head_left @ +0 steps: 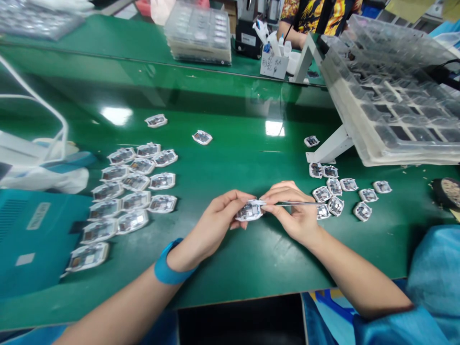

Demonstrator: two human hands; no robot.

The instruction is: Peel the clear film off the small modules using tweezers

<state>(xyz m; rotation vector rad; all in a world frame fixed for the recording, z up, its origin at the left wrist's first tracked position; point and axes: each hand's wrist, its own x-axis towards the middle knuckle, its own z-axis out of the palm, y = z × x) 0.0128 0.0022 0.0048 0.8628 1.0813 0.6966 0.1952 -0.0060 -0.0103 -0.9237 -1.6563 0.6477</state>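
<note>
Near the middle of the green bench, my left hand (223, 211) grips a small white-framed electronic module (250, 211) between thumb and fingers. A circuit board shows inside its frame. My right hand (291, 208) is closed on thin metal tweezers (305, 203), whose shaft sticks out to the right past the fingers. The fingertips of my right hand meet the module's upper right edge, and the tweezers' tip cannot be made out there. A blue band (172, 263) circles my left wrist.
Similar modules lie in rows (134, 200) on the left and loosely grouped (334, 187) on the right. A clear compartment tray (402, 129) stands raised on a white bracket (332, 143). At left is a teal machine (32, 239). Stacked trays (197, 36) and another person's arm (293, 36) are behind.
</note>
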